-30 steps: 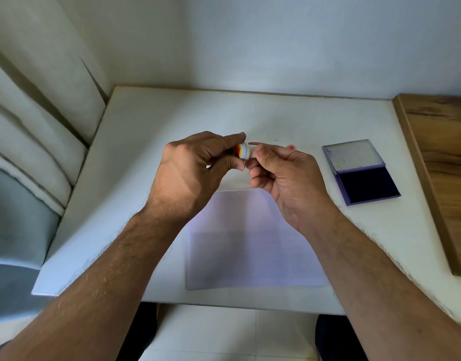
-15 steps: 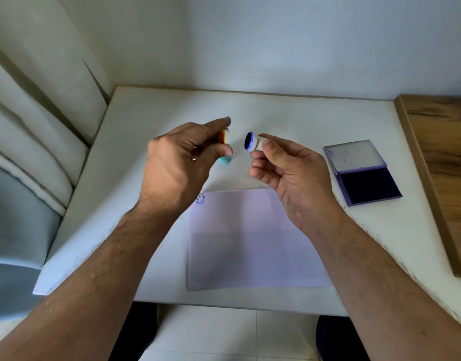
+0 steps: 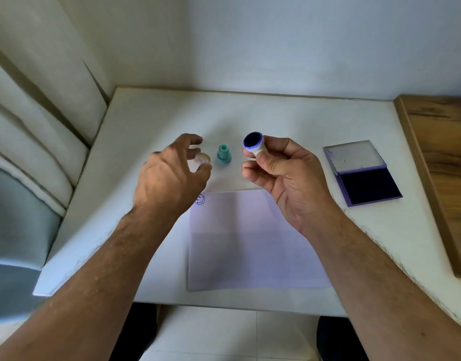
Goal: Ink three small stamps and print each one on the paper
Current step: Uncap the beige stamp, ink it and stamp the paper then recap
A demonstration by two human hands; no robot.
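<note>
So the white table [image 3: 289,118] fills the middle of the frame, with a wooden slab [image 3: 443,162] along the right edge and a curtain [image 3: 41,113] in the upper left. The paper [image 3: 250,243] sits lower centre and already has one smiley print [image 3: 200,199] in its top left corner, so I'd guess one stamp down, two to go. The ink pad [image 3: 369,185] is lying open at centre right, lid flipped back, dark pad facing up. Left hand [image 3: 169,175] is left of centre, fingers loosely curled around a small round pale piece [image 3: 202,159] that's on or just above the table; can't really tell if it's pinching it or letting it go, it's half hidden. A teal stamp [image 3: 224,154] stands upright between the two hands, nobody touching it. Right hand [image 3: 279,173] has a white stamp [image 3: 253,144] pinched between thumb and fingers, held up off the table with its blue inky face tilted up and toward the camera. The bit that matters: the pad is to the right of that right hand and lower, and it's the nearer hand by far, so the stamp's axis would need flipping face-down before it goes over there.
</note>
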